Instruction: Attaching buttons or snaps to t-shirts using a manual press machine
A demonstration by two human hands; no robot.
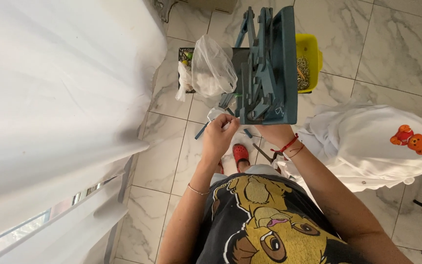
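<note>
Both hands (219, 131) beneath blue press (268, 68)

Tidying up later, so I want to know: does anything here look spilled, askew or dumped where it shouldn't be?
Nothing looks spilled. The white garments lie in a loose, crumpled heap on the marble floor, and a clear plastic bag slumps by the blue-grey press. Scissors lie on the floor near the person's red shoe.
</note>
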